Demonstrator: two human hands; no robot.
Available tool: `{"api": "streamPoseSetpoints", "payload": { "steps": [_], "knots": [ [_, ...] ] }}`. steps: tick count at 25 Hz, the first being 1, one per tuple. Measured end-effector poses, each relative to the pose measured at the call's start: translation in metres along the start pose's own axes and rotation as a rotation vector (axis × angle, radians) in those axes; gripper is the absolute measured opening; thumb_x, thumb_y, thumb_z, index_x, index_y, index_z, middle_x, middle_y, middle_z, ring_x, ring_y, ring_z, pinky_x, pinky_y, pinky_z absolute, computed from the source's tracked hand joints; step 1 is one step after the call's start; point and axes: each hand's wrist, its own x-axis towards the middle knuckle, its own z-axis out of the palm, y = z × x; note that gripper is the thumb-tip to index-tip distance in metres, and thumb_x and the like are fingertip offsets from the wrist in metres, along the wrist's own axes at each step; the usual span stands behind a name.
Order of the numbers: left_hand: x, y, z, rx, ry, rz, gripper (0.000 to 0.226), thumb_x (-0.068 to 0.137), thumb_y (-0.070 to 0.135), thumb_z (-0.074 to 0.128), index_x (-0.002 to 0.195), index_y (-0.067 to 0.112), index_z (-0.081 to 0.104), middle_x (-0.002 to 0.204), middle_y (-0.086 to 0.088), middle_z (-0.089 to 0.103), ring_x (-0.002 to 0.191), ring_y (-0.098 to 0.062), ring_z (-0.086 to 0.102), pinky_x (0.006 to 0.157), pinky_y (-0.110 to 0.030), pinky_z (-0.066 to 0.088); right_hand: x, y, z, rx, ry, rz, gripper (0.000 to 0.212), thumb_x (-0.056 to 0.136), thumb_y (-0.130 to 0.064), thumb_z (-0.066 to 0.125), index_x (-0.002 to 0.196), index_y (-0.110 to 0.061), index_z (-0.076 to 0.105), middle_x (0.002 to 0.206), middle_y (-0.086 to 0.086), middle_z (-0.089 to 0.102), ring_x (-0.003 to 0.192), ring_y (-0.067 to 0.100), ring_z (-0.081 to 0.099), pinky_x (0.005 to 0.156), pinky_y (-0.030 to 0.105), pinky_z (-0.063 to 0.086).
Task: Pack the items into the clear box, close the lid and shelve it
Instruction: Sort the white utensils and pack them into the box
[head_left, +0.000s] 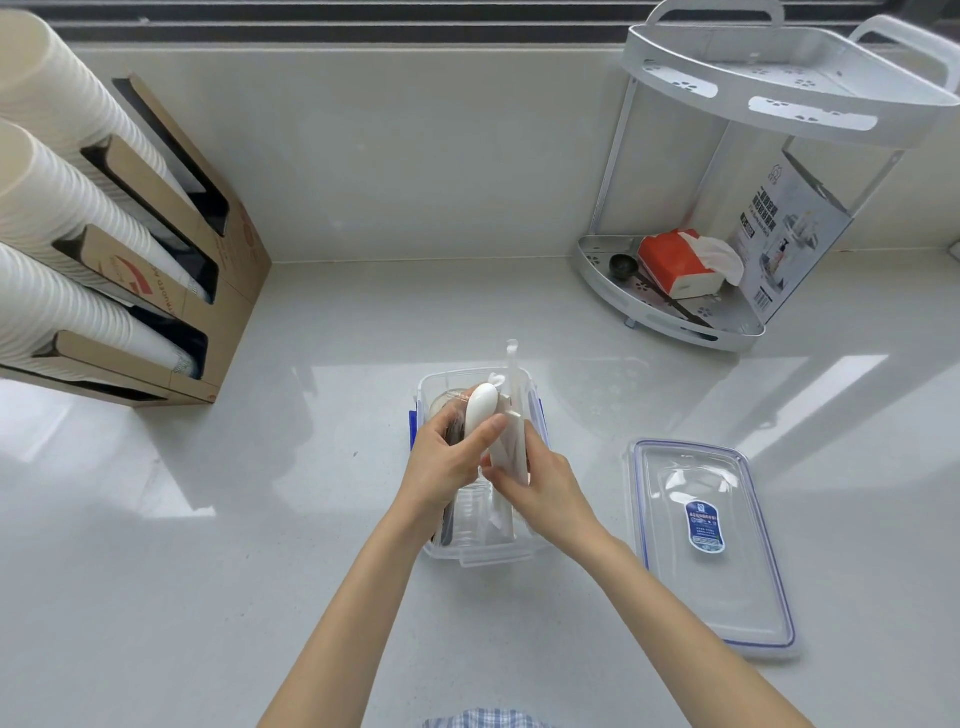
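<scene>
Above the clear box (535, 410), white spoon (479, 410) in left hand's (441, 467) grasp, right hand (540, 483) gripping wrapped utensils (511, 441).

Bright daylight, glare patches on counter (571, 322), wide-angle edge distortion

Counter (218, 545): clear box (475, 555) at frame centre, both hands over it, left hand (447, 462) and right hand (540, 488) touching; lid (711, 551) right of box, apart; cup dispenser (156, 244) upper left; corner shelf rack (753, 171) upper right, tissue pack (680, 262) on its lower tier.
</scene>
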Motion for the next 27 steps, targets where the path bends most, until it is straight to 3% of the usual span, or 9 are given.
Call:
{"api": "streamPoseSetpoints", "payload": {
  "steps": [4, 8, 11, 14, 16, 18, 21, 24, 27],
  "knots": [
    [-0.002, 0.003, -0.001, -0.036, -0.056, -0.001, 0.024, 0.083, 0.017, 0.06, 0.105, 0.026, 0.062, 0.085, 0.02, 0.073, 0.044, 0.001, 0.052, 0.036, -0.01, 0.033, -0.002, -0.003, 0.001, 0.031, 0.017, -0.027, 0.034, 0.082, -0.022, 0.063, 0.111, -0.027, 0.044, 0.087, -0.019, 0.059, 0.076, -0.008, 0.057, 0.063, 0.001, 0.042],
    [-0.003, 0.001, -0.005, -0.001, -0.076, -0.023, 0.025, 0.084, 0.02, 0.06, 0.102, 0.038, 0.062, 0.093, 0.018, 0.073, 0.04, -0.003, 0.037, 0.037, -0.012, 0.03, -0.001, -0.005, 0.002, 0.073, 0.073, -0.05, 0.038, 0.085, -0.021, 0.061, 0.12, -0.022, 0.045, 0.099, -0.009, 0.061, 0.091, 0.012, 0.062, 0.071, 0.008, 0.045],
    [-0.002, -0.002, -0.008, 0.011, -0.094, -0.029, 0.026, 0.085, 0.02, 0.059, 0.104, 0.037, 0.062, 0.096, 0.019, 0.072, 0.04, -0.003, 0.035, 0.037, -0.012, 0.029, 0.0, -0.007, 0.004, 0.098, 0.019, 0.014, 0.035, 0.086, -0.023, 0.059, 0.119, -0.023, 0.045, 0.097, -0.007, 0.062, 0.089, 0.013, 0.061, 0.069, 0.012, 0.047],
    [-0.001, -0.005, -0.008, 0.017, -0.087, -0.03, 0.029, 0.085, 0.021, 0.059, 0.111, 0.032, 0.061, 0.078, 0.021, 0.071, 0.039, -0.002, 0.039, 0.037, -0.011, 0.03, 0.001, -0.008, 0.007, 0.082, -0.026, 0.038, 0.035, 0.093, -0.015, 0.045, 0.126, -0.022, 0.04, 0.093, -0.008, 0.06, 0.083, 0.003, 0.06, 0.066, 0.006, 0.046],
    [0.001, -0.007, -0.01, -0.017, -0.034, -0.01, 0.031, 0.085, 0.02, 0.059, 0.115, 0.027, 0.059, 0.073, 0.02, 0.069, 0.038, -0.001, 0.042, 0.037, -0.011, 0.031, 0.003, -0.009, 0.006, 0.132, 0.025, 0.043, 0.027, 0.094, -0.013, 0.04, 0.119, -0.022, 0.042, 0.083, -0.015, 0.056, 0.072, -0.006, 0.057, 0.065, 0.008, 0.043],
    [0.003, -0.007, -0.012, -0.039, 0.008, 0.007, 0.027, 0.084, 0.02, 0.059, 0.111, 0.026, 0.061, 0.075, 0.019, 0.069, 0.036, -0.002, 0.04, 0.037, -0.011, 0.031, 0.006, -0.011, 0.004, 0.219, 0.097, 0.054, 0.014, 0.093, -0.015, 0.044, 0.104, -0.023, 0.043, 0.076, -0.016, 0.052, 0.065, -0.004, 0.053, 0.067, 0.015, 0.042],
    [0.005, -0.009, -0.013, -0.038, 0.048, -0.004, 0.016, 0.082, 0.02, 0.063, 0.095, 0.029, 0.065, 0.047, 0.016, 0.053, 0.034, -0.004, 0.032, 0.036, -0.012, 0.029, 0.008, -0.014, 0.003, 0.265, 0.151, 0.069, 0.013, 0.09, -0.017, 0.053, 0.096, -0.025, 0.046, 0.072, -0.004, 0.051, 0.064, 0.006, 0.049, 0.061, 0.012, 0.041],
    [0.006, -0.013, -0.012, -0.032, 0.061, -0.005, 0.008, 0.083, 0.019, 0.061, 0.091, 0.02, 0.062, 0.04, 0.014, 0.048, 0.033, -0.003, 0.032, 0.035, -0.012, 0.03, 0.008, -0.013, 0.004, 0.198, 0.132, 0.154, 0.005, 0.093, -0.021, 0.049, 0.096, -0.018, 0.049, 0.071, 0.001, 0.056, 0.068, 0.014, 0.05, 0.056, 0.005, 0.039],
    [0.005, -0.014, -0.012, -0.039, 0.058, -0.008, 0.009, 0.084, 0.018, 0.059, 0.081, 0.026, 0.06, 0.037, 0.013, 0.047, 0.032, -0.003, 0.033, 0.035, -0.012, 0.03, 0.006, -0.008, 0.003, -0.031, 0.082, 0.131, 0.024, 0.095, -0.028, 0.042, 0.088, -0.008, 0.053, 0.081, 0.008, 0.062, 0.074, 0.016, 0.051, 0.059, 0.012, 0.037]
  ]
}}
